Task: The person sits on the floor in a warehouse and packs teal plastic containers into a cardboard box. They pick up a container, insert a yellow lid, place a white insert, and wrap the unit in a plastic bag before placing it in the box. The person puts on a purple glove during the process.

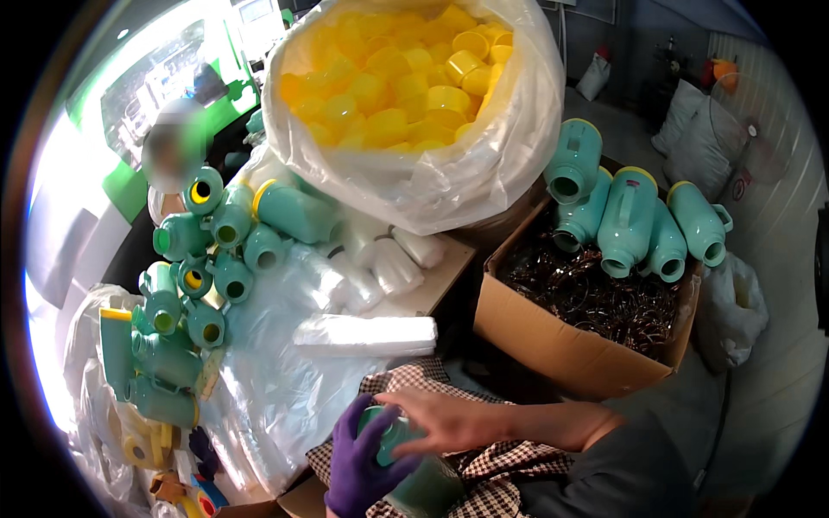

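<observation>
On my lap lies a teal plastic jug (pixel 423 489), partly hidden by my hands. My left hand (pixel 358 457), in a purple glove, is wrapped round its upper end from the left. My bare right hand (pixel 445 420) reaches across from the right, with its fingers and thumb gripping round the same end of the jug. Whether a small part sits under the right fingers cannot be seen. A brown-and-cream checked cloth (pixel 518 466) covers my lap beneath the jug.
A large plastic bag (pixel 518 164) of yellow caps stands ahead. Several teal jugs (pixel 233 281) pile up at left beside clear plastic sheeting (pixel 268 380) and a white wrapped bundle (pixel 367 332). At right, a cardboard box (pixel 553 341) holds dark shiny strips, with more jugs (pixel 626 220) on its far edge.
</observation>
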`<state>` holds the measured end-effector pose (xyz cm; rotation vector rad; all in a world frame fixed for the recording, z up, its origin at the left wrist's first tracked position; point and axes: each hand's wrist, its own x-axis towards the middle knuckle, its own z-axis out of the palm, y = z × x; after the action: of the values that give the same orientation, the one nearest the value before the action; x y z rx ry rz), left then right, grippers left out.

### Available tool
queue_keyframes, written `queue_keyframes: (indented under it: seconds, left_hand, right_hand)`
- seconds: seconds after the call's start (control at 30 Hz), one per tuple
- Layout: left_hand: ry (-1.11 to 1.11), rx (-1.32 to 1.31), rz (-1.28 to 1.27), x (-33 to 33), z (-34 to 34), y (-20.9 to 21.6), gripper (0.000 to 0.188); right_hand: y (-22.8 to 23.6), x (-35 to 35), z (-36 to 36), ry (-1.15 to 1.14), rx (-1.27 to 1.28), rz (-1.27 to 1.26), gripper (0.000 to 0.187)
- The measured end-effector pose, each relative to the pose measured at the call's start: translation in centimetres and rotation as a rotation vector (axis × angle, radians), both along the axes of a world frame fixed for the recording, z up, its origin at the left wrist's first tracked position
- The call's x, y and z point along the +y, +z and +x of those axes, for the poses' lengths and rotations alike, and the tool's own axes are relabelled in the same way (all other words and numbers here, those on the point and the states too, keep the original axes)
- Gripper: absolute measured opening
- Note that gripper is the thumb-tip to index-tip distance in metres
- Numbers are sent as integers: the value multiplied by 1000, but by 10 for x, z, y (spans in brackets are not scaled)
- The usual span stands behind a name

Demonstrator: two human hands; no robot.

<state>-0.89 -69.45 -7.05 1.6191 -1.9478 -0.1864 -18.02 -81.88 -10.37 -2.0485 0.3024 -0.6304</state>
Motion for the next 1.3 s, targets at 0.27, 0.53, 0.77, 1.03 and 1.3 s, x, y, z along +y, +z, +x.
queue_keyframes:
  seconds: [0.27, 0.53, 0.77, 1.03, 1.3]
  left_hand:
    - [260, 1080, 98, 15, 71, -86, 7]
    - [360, 827, -191, 37, 42, -86, 19]
    - [320, 722, -159, 70, 42, -72, 44]
    - [102, 1047, -145, 98, 28, -115, 83]
    - [431, 1317, -83, 106, 11, -78, 81]
  right_hand:
    - [24, -158, -227, -970, 617, -662, 19]
    - [-41, -225, -229, -1141, 829, -308, 24]
    - [49, -171, -160, -898, 112, -419, 16]
    - [21, -18, 13, 331, -241, 1290, 34]
    - [-30, 30, 77, 299, 3, 285, 43]
